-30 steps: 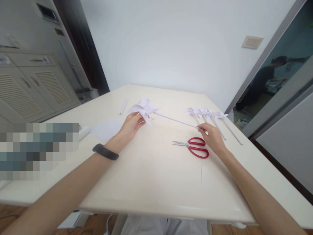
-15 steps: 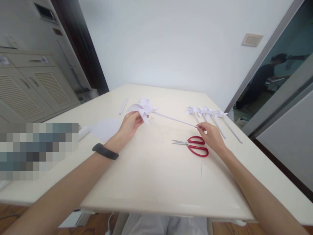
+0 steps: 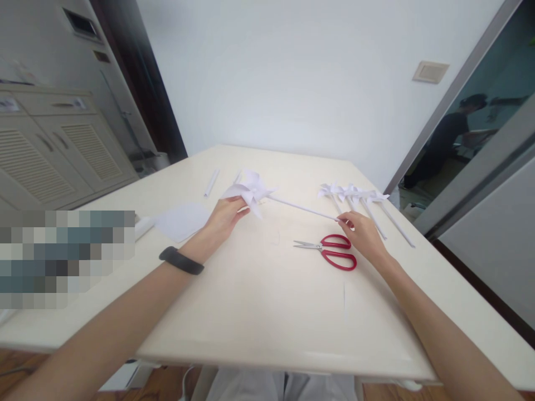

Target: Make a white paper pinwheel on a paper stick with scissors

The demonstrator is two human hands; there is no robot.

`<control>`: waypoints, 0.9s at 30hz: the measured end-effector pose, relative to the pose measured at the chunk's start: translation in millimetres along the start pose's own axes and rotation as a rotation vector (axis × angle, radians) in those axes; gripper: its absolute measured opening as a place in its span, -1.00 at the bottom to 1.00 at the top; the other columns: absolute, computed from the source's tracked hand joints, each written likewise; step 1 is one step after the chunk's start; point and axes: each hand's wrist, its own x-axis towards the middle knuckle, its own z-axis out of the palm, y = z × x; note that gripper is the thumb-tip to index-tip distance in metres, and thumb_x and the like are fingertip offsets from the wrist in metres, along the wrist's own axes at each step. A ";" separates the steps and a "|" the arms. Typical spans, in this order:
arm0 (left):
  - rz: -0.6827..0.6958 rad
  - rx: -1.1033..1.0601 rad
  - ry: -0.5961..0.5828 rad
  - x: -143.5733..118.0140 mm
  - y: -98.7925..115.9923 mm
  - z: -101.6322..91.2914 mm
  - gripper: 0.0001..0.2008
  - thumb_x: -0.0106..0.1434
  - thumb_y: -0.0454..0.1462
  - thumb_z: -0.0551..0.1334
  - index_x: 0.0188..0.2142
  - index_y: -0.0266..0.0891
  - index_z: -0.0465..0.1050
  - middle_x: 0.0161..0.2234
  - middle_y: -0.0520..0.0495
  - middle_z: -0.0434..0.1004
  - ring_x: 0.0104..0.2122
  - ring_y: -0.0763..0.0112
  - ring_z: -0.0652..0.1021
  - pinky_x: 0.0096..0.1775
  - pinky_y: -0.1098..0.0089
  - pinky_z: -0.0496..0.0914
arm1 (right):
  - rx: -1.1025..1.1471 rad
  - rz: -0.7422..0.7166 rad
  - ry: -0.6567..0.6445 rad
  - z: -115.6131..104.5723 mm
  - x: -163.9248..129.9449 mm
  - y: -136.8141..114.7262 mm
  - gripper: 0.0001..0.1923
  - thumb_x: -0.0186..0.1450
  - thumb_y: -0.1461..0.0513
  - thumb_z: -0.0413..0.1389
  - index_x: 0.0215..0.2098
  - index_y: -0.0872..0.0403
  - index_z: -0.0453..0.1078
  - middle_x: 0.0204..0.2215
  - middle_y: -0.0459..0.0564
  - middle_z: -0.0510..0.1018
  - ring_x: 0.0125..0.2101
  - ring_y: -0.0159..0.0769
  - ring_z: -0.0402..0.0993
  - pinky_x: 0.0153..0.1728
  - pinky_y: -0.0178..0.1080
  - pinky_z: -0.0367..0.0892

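At the far left of the cream table (image 3: 259,312) lies a loose sheet of white paper (image 3: 181,220), with a rolled paper stick (image 3: 211,182) beyond it. Just right of the sheet, the left hand (image 3: 223,217), a dark band on its wrist, has its fingers closed on the folded head of a white paper pinwheel (image 3: 249,190), held a little above the tabletop. The pinwheel's thin stick runs rightward and slightly down to the right hand (image 3: 363,234), whose thumb and forefinger pinch its free end. Red-handled scissors (image 3: 332,252) lie on the table just beneath and left of that hand, and a row of finished pinwheels (image 3: 359,200) rests beyond it. To handle this well, I judge the left grip should stay light on the blades so the folds are not crushed, while the right keeps the stick straight and supported, not bent, and clear of the scissor blades.
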 end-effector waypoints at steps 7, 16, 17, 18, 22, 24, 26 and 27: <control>0.049 -0.018 -0.077 -1.7 5.2 2.1 -0.78 0.27 -0.22 0.17 -0.17 -0.33 0.41 -0.17 -0.11 0.48 -0.21 0.33 0.51 -0.18 0.21 0.43 | 0.008 -0.005 -0.045 2.5 -0.3 3.9 -0.78 0.33 0.17 0.03 -0.14 0.14 0.37 -0.22 0.00 0.48 -0.30 -0.34 0.45 -0.28 -0.18 0.41; 0.167 -0.200 0.044 0.0 19.0 4.3 -0.81 0.27 -0.26 0.18 -0.15 -0.32 0.39 -0.17 -0.10 0.46 -0.25 0.36 0.50 -0.24 0.26 0.45 | 0.113 -0.151 -0.067 -4.4 -7.3 -32.8 -0.77 0.36 0.20 -0.07 -0.34 0.06 0.38 -0.31 0.01 0.47 -0.37 -0.29 0.42 -0.30 -0.20 0.31; 0.181 -0.227 0.061 1.7 20.9 2.5 -0.81 0.27 -0.27 0.18 -0.15 -0.32 0.39 -0.17 -0.09 0.45 -0.26 0.37 0.50 -0.25 0.28 0.45 | 0.122 -0.176 -0.076 -5.2 -9.0 -39.9 -0.77 0.36 0.21 -0.08 -0.34 0.05 0.38 -0.30 0.01 0.47 -0.37 -0.27 0.42 -0.31 -0.20 0.30; 0.194 -0.254 0.075 3.7 22.6 0.3 -0.82 0.26 -0.27 0.18 -0.16 -0.31 0.39 -0.18 -0.09 0.45 -0.27 0.38 0.50 -0.27 0.29 0.44 | 0.130 -0.203 -0.090 -6.2 -10.9 -47.0 -0.78 0.36 0.21 -0.08 -0.36 0.04 0.37 -0.32 0.01 0.47 -0.37 -0.26 0.41 -0.32 -0.19 0.28; 0.226 -0.346 0.082 10.3 27.0 -8.4 -0.92 0.27 -0.30 0.15 -0.29 -0.26 0.40 -0.30 -0.02 0.45 -0.37 0.47 0.46 -0.33 0.41 0.40 | 0.166 -0.322 -0.146 -10.4 -19.8 -72.2 -0.83 0.34 0.23 -0.04 -0.37 0.04 0.35 -0.35 -0.01 0.47 -0.35 -0.26 0.37 -0.25 -0.17 0.23; 0.234 -0.376 0.060 10.9 27.7 -10.3 -0.90 0.25 -0.34 0.15 -0.40 -0.20 0.40 -0.38 0.03 0.44 -0.40 0.50 0.44 -0.34 0.46 0.37 | 0.190 -0.387 -0.193 -12.3 -24.6 -82.8 -0.83 0.34 0.23 -0.03 -0.38 0.05 0.33 -0.37 -0.03 0.46 -0.36 -0.29 0.36 -0.23 -0.18 0.22; 0.239 -0.390 0.028 9.3 27.2 -9.4 -0.87 0.22 -0.38 0.16 -0.44 -0.17 0.40 -0.41 0.06 0.43 -0.40 0.51 0.44 -0.32 0.49 0.35 | 0.215 -0.451 -0.244 -12.8 -29.5 -92.2 -0.81 0.35 0.22 -0.03 -0.40 0.06 0.32 -0.39 -0.04 0.45 -0.36 -0.30 0.36 -0.23 -0.19 0.21; 0.240 -0.391 0.010 7.8 26.4 -8.0 -0.88 0.21 -0.38 0.17 -0.43 -0.17 0.40 -0.39 0.07 0.44 -0.38 0.51 0.44 -0.31 0.48 0.35 | 0.227 -0.478 -0.265 -12.3 -31.8 -96.4 -0.81 0.35 0.22 -0.04 -0.40 0.07 0.32 -0.39 -0.04 0.45 -0.35 -0.30 0.35 -0.24 -0.19 0.20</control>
